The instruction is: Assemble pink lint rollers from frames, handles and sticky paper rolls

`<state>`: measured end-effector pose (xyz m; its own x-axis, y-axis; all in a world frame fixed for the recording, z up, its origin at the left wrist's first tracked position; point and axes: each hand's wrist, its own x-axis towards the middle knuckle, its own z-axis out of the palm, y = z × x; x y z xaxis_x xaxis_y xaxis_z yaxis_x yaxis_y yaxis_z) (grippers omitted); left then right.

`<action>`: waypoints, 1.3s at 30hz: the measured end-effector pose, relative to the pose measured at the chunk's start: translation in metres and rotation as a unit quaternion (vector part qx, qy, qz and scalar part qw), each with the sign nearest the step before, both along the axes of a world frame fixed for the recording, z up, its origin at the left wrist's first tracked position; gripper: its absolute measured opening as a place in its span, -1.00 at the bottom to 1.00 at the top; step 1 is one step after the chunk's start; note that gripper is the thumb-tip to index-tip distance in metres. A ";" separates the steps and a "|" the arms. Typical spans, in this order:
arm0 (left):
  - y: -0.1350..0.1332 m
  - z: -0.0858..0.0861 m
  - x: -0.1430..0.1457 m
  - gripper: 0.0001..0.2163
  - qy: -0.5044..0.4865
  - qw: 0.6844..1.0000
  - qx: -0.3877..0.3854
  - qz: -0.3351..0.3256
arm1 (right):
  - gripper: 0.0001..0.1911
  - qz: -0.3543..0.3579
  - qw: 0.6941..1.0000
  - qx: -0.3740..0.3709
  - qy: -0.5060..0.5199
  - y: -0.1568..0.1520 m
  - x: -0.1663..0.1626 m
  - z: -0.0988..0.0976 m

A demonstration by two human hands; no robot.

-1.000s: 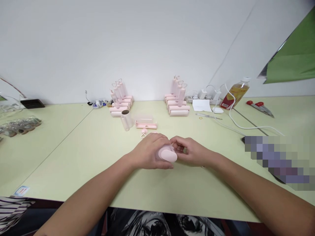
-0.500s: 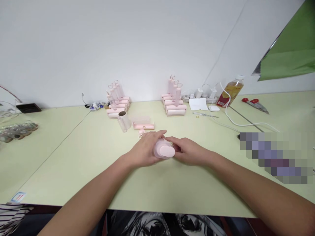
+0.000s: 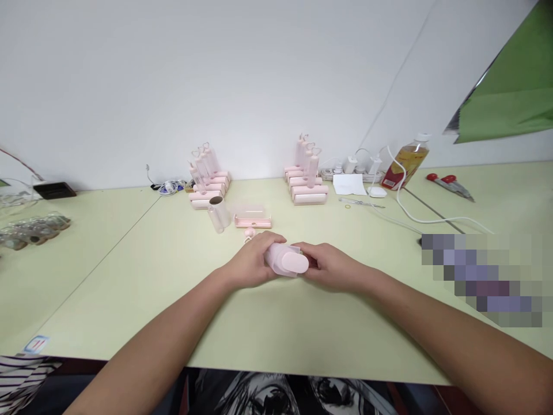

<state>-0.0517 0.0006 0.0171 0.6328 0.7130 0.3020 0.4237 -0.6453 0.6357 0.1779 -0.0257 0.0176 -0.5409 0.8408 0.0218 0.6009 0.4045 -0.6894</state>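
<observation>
My left hand [image 3: 253, 264] is wrapped round a pale pink lint roller [image 3: 294, 263] with a smooth, oval end turned toward me. On the other side of it my right hand [image 3: 327, 266] grips its edge with thumb and fingers, the fingertips partly hidden. Just beyond my left hand lies a small pink piece with a loop [image 3: 249, 232]. Farther back sits an open pink roller cover [image 3: 253, 223] with a clear part behind it. To its left stand a paper roll [image 3: 216, 202] with a dark hollow core and a translucent tube leaning against it.
Pink lint rollers with upright handles stand in a left row [image 3: 209, 183] and a right row [image 3: 309, 187] by the wall. A juice bottle [image 3: 405, 161], white cables, tweezers [image 3: 360, 203] and red-handled pliers [image 3: 451, 185] lie right. Wrapped items [image 3: 34, 229] lie far left.
My left fingers have drawn back and closed lower round the lint roller, showing more of its pale side. The roller has turned slightly. My right hand keeps almost the same place.
</observation>
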 end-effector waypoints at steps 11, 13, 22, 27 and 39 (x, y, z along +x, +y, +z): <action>0.004 0.001 0.001 -0.61 -0.060 0.998 0.007 -0.032 | -0.59 0.001 1.000 0.004 -0.028 0.000 -0.002 0.001; 0.005 0.000 0.001 -0.60 -0.070 0.997 -0.003 -0.033 | -0.59 0.001 1.000 0.002 -0.030 0.000 -0.002 0.001; 0.005 0.000 -0.001 -0.54 -0.080 0.993 -0.083 -0.013 | -0.58 0.008 1.000 -0.012 -0.023 -0.001 -0.001 0.005; 0.003 0.003 -0.001 -0.57 -0.085 0.990 -0.111 -0.018 | -0.60 0.009 1.000 -0.018 -0.005 -0.001 -0.001 0.006; 0.003 0.005 -0.002 -0.57 -0.093 0.989 -0.112 -0.008 | -0.64 0.011 1.000 -0.023 0.002 0.001 0.000 0.007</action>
